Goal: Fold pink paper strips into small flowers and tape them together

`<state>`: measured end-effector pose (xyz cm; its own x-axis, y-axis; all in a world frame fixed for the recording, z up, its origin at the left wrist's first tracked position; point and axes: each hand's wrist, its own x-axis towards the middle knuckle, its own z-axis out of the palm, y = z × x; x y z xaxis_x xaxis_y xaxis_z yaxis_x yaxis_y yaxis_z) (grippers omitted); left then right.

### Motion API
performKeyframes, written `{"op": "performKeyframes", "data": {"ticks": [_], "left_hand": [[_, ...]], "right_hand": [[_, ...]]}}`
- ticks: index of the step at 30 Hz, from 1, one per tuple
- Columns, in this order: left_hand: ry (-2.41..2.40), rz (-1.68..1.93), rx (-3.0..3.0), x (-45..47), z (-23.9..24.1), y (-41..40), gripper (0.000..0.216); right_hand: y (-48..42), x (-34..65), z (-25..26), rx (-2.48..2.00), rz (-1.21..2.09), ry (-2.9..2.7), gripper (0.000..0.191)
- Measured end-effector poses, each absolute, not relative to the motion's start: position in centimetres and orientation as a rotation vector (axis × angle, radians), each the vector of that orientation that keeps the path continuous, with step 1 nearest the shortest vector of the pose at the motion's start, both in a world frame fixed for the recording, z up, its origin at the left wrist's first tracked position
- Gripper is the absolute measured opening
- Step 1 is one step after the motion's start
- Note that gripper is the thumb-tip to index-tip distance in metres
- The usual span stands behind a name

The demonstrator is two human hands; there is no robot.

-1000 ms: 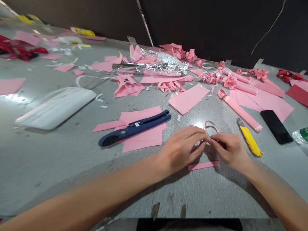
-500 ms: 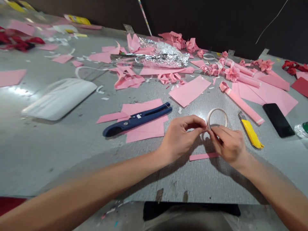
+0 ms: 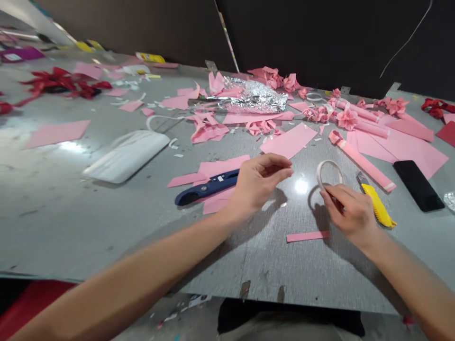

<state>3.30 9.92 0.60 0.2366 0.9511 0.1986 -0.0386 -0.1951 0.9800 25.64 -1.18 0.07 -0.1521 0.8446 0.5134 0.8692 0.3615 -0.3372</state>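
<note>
Between the thumb and fingers of my right hand [image 3: 350, 208] is a narrow roll of white tape [image 3: 321, 176], held upright just above the table. My left hand [image 3: 258, 182] is apart from it, fingertips pinched on what looks like a tiny bit of white tape [image 3: 291, 166], hard to make out. Below and between the hands lies a thin pink paper strip [image 3: 307, 236]. Dark blue scissors or snips [image 3: 204, 188] rest on pink paper pieces [image 3: 222, 165], partly hidden behind my left hand. A yellow box cutter [image 3: 378, 204] lies just beyond my right hand.
To the right lie a black phone [image 3: 418, 185] and a rolled pink paper tube [image 3: 368, 163]. Crumpled foil [image 3: 261, 94], pink paper flowers [image 3: 346, 117] and scraps spread along the back. A white pouch [image 3: 126, 156] and red ribbon [image 3: 60, 83] are at left.
My hands have come apart: the left has drawn back leftward from the tape roll, while the roll stays in my right hand. The view has shifted a little to the left.
</note>
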Motion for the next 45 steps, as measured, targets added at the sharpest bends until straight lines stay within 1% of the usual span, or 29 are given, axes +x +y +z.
{"op": "performKeyframes", "data": {"ticks": [3,6,9,12,15,16,18,19,20,23,25,26,30,33,45], "left_hand": [[0.821,1.098,1.412,3.7,0.2,9.4,0.026],[0.808,1.051,1.388,4.1,-0.2,8.8,0.024],[0.826,1.054,1.39,4.0,-0.5,8.9,0.02],[0.806,1.076,1.428,3.9,-0.5,9.2,0.018],[0.792,1.088,1.44,4.0,-0.5,9.1,0.016],[0.799,1.089,1.433,4.0,-0.5,9.1,0.016],[0.823,1.09,1.41,4.0,-0.3,8.9,0.015],[0.834,1.095,1.398,4.0,-0.1,8.8,0.015],[0.842,1.1,1.385,3.9,0.1,8.7,0.015],[0.829,1.103,1.377,3.7,0.7,8.2,0.012],[0.803,1.077,1.403,3.5,1.1,7.7,0.01],[0.786,1.055,1.424,3.4,1.2,7.5,0.009],[0.713,0.93,1.524,3.4,1.5,6.7,0.005],[0.701,0.882,1.573,3.4,1.4,6.3,0.007],[0.752,1.078,1.874,3.4,0.5,5.4,0.015]], "right_hand": [[-0.4,26.7,-0.6,-1.573,-0.014,-2.057,0.028],[-0.4,27.1,-0.5,-1.616,0.014,-2.049,0.022],[-1.3,26.5,0.9,-1.456,0.12,-2.112,0.022],[-2.4,25.2,1.8,-1.234,0.316,-2.453,0.015],[-2.8,24.3,1.2,-1.142,0.272,-2.625,0.008],[-2.8,24.2,0.9,-1.149,0.222,-2.636,0.013],[-2.7,24.3,0.4,-1.223,0.169,-2.573,0.024],[-2.6,24.3,0.3,-1.29,0.201,-2.483,0.026],[-2.5,24.5,0.4,-1.369,0.286,-2.353,0.027],[-2.3,24.8,1.2,-1.548,0.71,-1.851,0.025],[-2.2,24.9,1.7,-1.563,0.925,-1.583,0.027],[-2.1,24.9,1.8,-1.546,0.98,-1.5,0.028],[-1.9,24.7,1.5,-1.501,1.016,-1.399,0.031],[-1.9,24.3,1.2,-1.503,0.998,-1.413,0.03],[-2.3,23.6,0.9,-1.462,1.101,-1.387,0.025]]}}
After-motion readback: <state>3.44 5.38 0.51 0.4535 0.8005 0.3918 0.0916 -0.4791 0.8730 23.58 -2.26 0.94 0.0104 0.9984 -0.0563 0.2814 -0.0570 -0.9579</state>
